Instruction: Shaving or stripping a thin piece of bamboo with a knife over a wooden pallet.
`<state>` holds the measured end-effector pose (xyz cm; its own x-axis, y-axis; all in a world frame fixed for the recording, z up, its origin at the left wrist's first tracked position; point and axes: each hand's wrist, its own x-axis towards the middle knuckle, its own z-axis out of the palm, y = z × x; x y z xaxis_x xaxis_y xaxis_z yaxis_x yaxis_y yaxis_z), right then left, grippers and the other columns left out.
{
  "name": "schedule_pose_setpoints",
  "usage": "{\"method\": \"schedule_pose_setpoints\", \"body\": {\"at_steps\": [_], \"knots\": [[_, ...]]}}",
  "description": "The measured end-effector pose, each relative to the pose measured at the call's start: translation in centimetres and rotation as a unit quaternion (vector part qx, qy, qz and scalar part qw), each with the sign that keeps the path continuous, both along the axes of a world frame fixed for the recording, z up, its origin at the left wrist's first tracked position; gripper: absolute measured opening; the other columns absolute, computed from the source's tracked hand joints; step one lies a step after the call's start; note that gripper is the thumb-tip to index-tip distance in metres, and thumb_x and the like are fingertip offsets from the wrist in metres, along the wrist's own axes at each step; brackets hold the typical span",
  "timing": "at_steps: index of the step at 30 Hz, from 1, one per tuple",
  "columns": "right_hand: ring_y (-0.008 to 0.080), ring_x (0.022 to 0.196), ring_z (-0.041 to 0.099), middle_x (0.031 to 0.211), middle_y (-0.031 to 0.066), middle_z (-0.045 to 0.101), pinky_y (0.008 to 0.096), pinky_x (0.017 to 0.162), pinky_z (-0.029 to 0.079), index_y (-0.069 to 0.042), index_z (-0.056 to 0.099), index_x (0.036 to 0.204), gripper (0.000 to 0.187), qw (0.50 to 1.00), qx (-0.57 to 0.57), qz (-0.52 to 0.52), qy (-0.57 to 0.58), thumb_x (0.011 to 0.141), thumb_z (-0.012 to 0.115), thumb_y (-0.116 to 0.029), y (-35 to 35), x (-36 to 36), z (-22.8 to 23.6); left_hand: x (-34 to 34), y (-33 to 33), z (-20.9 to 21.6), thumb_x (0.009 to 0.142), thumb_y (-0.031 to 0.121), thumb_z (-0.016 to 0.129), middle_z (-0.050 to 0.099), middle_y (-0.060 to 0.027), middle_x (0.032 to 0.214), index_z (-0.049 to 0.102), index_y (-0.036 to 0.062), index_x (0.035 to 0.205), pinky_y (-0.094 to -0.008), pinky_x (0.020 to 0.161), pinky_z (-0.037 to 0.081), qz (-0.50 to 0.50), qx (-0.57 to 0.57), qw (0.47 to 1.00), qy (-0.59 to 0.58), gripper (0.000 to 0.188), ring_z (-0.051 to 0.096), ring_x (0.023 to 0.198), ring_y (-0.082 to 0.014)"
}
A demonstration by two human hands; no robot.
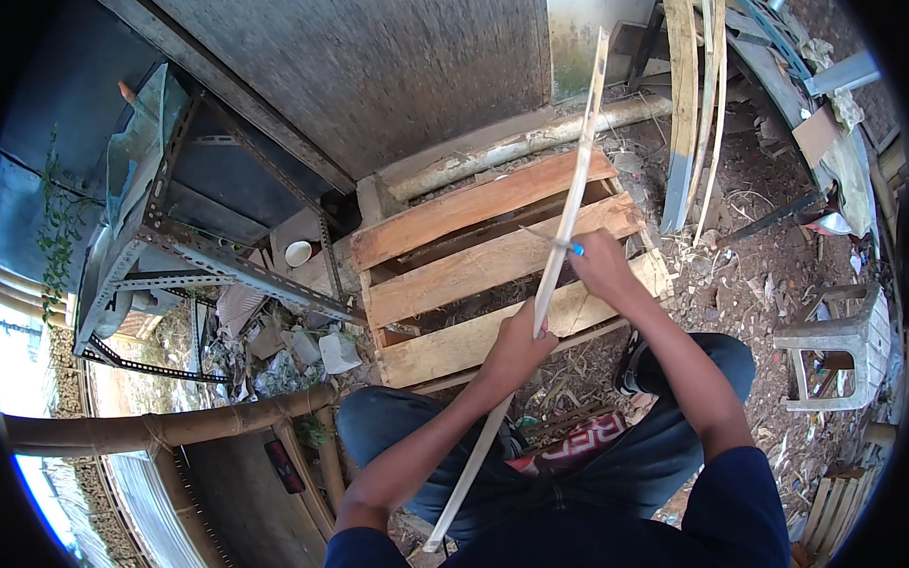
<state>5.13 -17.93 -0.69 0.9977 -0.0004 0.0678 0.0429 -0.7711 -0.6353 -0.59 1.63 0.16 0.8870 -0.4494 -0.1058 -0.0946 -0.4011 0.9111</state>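
A long, narrow, pale bamboo strip (578, 175) runs slantwise from beyond the pallet down past my lap. My left hand (517, 352) is closed around its lower middle, just in front of the pallet's near slat. My right hand (606, 271) grips a knife by its blue handle (576, 249), higher up along the strip. The thin blade (541, 235) points left and crosses the strip; I cannot tell how deep it sits against it. Under both hands lies a low wooden pallet (445, 284) with gaps between its slats.
A slotted metal rack (264, 279) stands to the left, above a bamboo rail (209, 421). Several long bamboo strips (681, 86) lean at the far right. A worn plastic stool (852, 348) sits right, on littered dirt ground. A wooden panel (397, 76) rises behind the pallet.
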Motion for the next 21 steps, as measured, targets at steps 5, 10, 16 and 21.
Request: {"method": "schedule_pose_setpoints", "body": {"at_steps": [5, 10, 16, 21], "knots": [[0.0411, 0.055, 0.056, 0.057, 0.0285, 0.049, 0.0458, 0.055, 0.04, 0.011, 0.052, 0.065, 0.036, 0.984, 0.126, -0.125, 0.006, 0.084, 0.055, -0.019, -4.3, 1.7, -1.0, 0.3, -0.7, 2.0, 0.076, 0.01, 0.06, 0.053, -0.0097, 0.072, 0.047, -0.0001, 0.089, -0.034, 0.061, 0.045, -0.043, 0.009, 0.995, 0.091, 0.021, 0.055, 0.065, -0.0191], [0.0434, 0.059, 0.057, 0.059, 0.0263, 0.055, 0.0494, 0.061, 0.046, 0.005, 0.06, 0.066, 0.026, 0.989, 0.089, 0.105, 0.05, 0.08, 0.057, -0.017, 1.6, -2.9, -1.1, 1.1, -0.1, 0.5, 0.077, 0.01, 0.06, 0.047, -0.0022, 0.063, 0.045, 0.0046, 0.083, -0.0275, 0.043, 0.041, 0.014, -0.057, 0.994, 0.092, 0.018, 0.048, 0.049, -0.011], [0.0407, 0.063, 0.06, 0.061, 0.0196, 0.059, 0.0486, 0.06, 0.048, -0.003, 0.061, 0.064, 0.014, 0.988, -0.048, 0.125, -0.082, 0.071, 0.056, -0.015, 1.6, -1.6, -0.9, 1.8, -0.1, 1.1, 0.076, 0.013, 0.061, 0.05, -0.0073, 0.064, 0.048, 0.0017, 0.078, -0.0318, 0.049, 0.044, 0.015, 0.017, 1.0, 0.022, 0.017, 0.05, 0.054, -0.0145], [0.0398, 0.06, 0.059, 0.06, 0.0176, 0.059, 0.0487, 0.059, 0.048, -0.005, 0.061, 0.064, 0.013, 0.985, -0.043, 0.099, -0.133, 0.071, 0.056, -0.015, 1.4, -1.0, -1.4, 2.2, 0.0, 0.8, 0.076, 0.015, 0.062, 0.049, -0.0097, 0.065, 0.049, 0.0005, 0.08, -0.0341, 0.052, 0.044, 0.008, 0.028, 0.999, -0.014, 0.019, 0.049, 0.055, -0.0169]]}}
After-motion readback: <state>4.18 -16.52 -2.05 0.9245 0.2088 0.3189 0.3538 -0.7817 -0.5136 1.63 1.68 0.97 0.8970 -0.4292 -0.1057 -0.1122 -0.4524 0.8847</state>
